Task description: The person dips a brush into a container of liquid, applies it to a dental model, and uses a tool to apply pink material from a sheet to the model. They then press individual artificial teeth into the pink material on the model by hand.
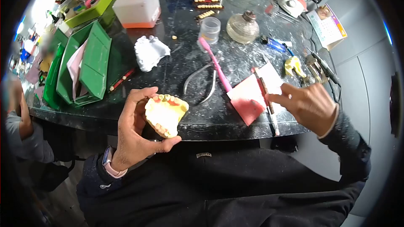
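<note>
My left hand [136,128] grips a yellow plaster dental model [166,113] with teeth along its arch, fingers on its far side and thumb at its near edge. My right hand [309,105] reaches to a brown-handled wax knife [263,85], its fingertips at the handle and the other fingers curled. The knife lies across a pink wax sheet [248,105] and pale paper [272,76]. A pink toothbrush [216,65] leans from a clear cup [210,29] toward the wax. Between the hands are metal pliers [213,86] with spread handles.
A white plaster model [149,52] stands beyond my left hand, near green bins [92,65]. Behind are a bottle of clear liquid [136,8], a glass spirit lamp [243,27] and tooth strips [209,6]. At right lies a yellow piece [294,66]. Another person's arm [24,115] shows at left.
</note>
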Motion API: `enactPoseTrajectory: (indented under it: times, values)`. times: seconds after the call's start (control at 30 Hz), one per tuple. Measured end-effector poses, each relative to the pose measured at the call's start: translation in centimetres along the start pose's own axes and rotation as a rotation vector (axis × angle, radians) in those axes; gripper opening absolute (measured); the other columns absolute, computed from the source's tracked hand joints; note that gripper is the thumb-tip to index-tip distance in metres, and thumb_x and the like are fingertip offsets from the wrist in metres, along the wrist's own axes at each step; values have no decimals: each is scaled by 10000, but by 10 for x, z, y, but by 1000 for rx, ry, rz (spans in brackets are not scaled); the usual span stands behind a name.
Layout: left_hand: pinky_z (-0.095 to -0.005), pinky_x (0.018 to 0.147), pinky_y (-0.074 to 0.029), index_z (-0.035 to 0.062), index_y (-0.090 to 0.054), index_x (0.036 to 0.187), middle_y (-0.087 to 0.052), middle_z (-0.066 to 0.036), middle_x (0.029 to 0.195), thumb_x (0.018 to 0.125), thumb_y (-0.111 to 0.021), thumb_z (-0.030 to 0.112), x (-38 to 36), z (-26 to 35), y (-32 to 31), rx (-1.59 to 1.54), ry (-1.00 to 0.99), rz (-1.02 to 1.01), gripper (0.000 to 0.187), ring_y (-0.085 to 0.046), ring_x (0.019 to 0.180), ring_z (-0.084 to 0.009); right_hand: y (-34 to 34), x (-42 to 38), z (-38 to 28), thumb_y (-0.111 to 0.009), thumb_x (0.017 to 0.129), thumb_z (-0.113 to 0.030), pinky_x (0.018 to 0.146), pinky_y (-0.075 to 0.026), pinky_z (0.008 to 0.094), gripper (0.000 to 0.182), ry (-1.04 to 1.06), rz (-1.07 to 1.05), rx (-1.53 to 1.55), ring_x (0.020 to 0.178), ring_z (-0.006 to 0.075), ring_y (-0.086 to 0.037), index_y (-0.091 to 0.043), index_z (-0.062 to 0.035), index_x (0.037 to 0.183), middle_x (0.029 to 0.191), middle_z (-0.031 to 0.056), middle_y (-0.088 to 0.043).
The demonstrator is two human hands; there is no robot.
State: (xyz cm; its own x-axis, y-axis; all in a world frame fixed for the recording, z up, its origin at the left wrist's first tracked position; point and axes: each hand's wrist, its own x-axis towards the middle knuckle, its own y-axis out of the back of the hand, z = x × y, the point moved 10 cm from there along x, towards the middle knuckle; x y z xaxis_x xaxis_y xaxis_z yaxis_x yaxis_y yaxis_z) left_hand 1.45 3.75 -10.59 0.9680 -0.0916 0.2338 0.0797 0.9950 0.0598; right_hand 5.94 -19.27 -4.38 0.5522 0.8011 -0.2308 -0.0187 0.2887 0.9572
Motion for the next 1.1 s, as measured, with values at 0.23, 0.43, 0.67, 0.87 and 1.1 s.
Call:
enactPoseTrajectory:
  times: [0.23,0.43,0.67,0.87,1.1]
  values:
    - [-264,928,-409,-6,-446,1214,-424,-52,1108,551,-845,33,26,11,-79,-164,188,-297,775,-483,1059,-122,-44,-34,-14,-586,730,-157,452,-439,227,371,344,396,-368,624,78,-525,-584,-58,1088,837,17,-477]
    - [-295,958,-412,-4,-474,1213,-321,-133,1349,584,-830,41,59,21,-120,-64,132,-488,725,-450,1168,-171,-42,-43,-11,-580,729,-146,445,-442,216,200,611,560,-353,583,79,-517,-572,-68,912,851,38,-498]
    - [-299,997,-377,-38,-476,1215,-223,-146,1432,584,-802,-23,86,-6,-148,-87,357,-627,710,-435,1183,-149,-27,-61,6,-608,692,-105,561,-529,254,194,534,771,-115,683,184,-605,-489,-65,840,868,112,-548]
    - [-318,1014,-383,-46,-477,1208,-207,-151,1439,586,-796,-40,95,-21,-161,-135,436,-646,699,-421,1210,-169,-39,-74,35,-656,598,0,467,-535,286,258,133,805,374,610,216,-637,-536,-47,822,891,119,-602]
    - [-338,1052,-349,-64,-453,1222,-189,-153,1439,573,-797,-47,100,-23,-165,-94,416,-669,734,-361,1264,-194,-51,-65,44,-663,578,34,486,-541,288,400,9,854,500,614,193,-651,-600,-43,966,917,85,-629]
